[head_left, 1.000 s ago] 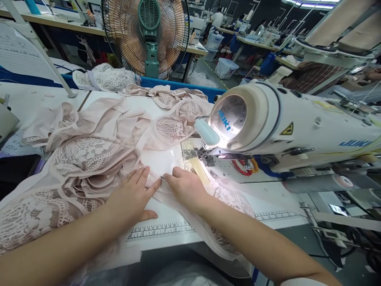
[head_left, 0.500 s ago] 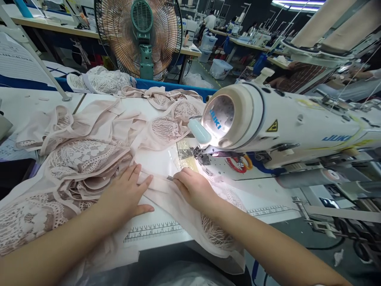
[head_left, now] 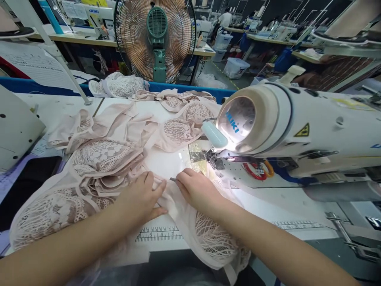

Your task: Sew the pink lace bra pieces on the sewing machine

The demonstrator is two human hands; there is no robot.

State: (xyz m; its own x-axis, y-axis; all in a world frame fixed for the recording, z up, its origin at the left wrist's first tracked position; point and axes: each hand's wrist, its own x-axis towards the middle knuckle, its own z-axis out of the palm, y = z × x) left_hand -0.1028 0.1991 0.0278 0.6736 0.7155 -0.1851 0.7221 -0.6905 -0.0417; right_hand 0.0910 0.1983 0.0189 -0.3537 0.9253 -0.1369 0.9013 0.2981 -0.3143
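Note:
My left hand (head_left: 138, 196) rests on the pale pink strip of a lace bra (head_left: 216, 238), its fingers slightly bent and its thumb spread apart. Closed beside it, my right hand (head_left: 198, 190) grips a small grey metal tool (head_left: 173, 179); only its tip shows past the fingertips, so its kind is unclear. The right hand also lies over the same bra, whose lace cup hangs over the table's front edge. Left of my hands is a pile of pink lace bras (head_left: 107, 157). The needle area of the sewing machine (head_left: 264, 119) is just beyond my right hand.
More bras (head_left: 178, 129) lie behind my hands. A ruler tape (head_left: 157, 233) runs along the table's front edge. On the left are a black phone-like slab (head_left: 28, 186) and a white machine body (head_left: 18, 127). A large fan (head_left: 156, 35) stands beyond the blue edge.
The view has swung left, so things sit further right in it. My left fingers have bent more and moved a little nearer the right hand, which keeps hold of the grey tool.

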